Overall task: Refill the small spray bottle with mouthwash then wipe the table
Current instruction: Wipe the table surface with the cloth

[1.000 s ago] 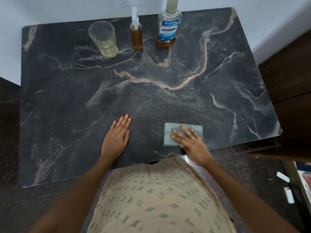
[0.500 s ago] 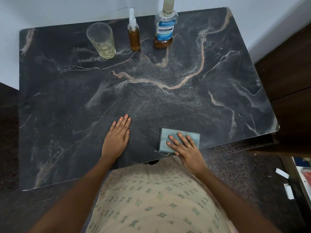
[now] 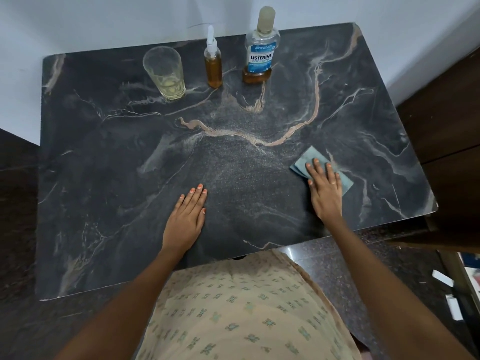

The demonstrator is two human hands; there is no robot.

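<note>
Left hand (image 3: 185, 220) flat, fingers spread, bracing on table (image 3: 104, 203). Right hand (image 3: 324, 188) flat, fingers spread, pressing blue cloth (image 3: 345, 180). Well beyond both: glass (image 3: 164, 72), filled spray bottle (image 3: 213, 63), mouthwash bottle (image 3: 260, 51). Step: wiping. Next likely needs strokes across unwiped areas.

Dark veined stone table (image 3: 104, 178), faintly glossy; soft blue cloth (image 3: 306, 158); clear, perhaps plastic, mouthwash bottle (image 3: 261, 45).
</note>
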